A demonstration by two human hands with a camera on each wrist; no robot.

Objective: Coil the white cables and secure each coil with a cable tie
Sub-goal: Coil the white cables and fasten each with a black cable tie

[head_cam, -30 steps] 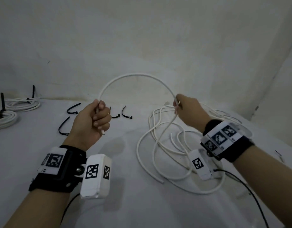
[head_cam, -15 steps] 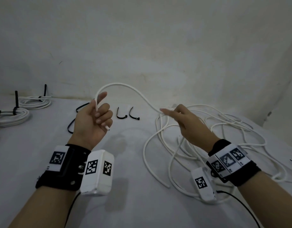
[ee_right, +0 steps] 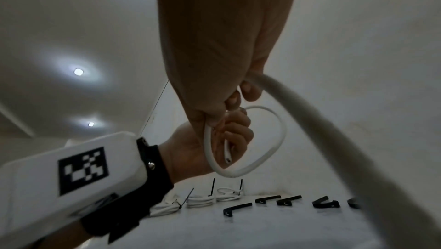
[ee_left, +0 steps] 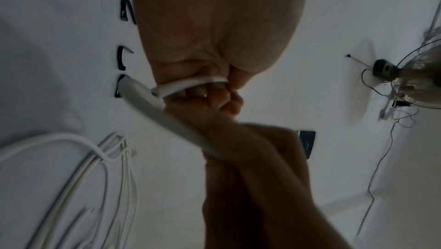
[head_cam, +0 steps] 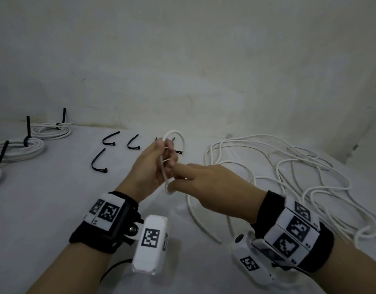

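Fan (ee_left: 405, 81), ceiling lights (ee_right: 78, 72), wall (head_cam: 183, 60)

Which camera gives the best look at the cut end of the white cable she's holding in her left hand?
The right wrist view: the cut end faces the lens, sticking out below the left hand inside the small loop. The head view shows it only as a tiny tip among the fingers. In the left wrist view the end itself can't be made out.

Head view looks forward and down on both hands (head_cam: 183, 177) over the table (head_cam: 45, 209). Wrist views sit close under each palm, facing upward; all three share the cable loop (ee_right: 250, 140).
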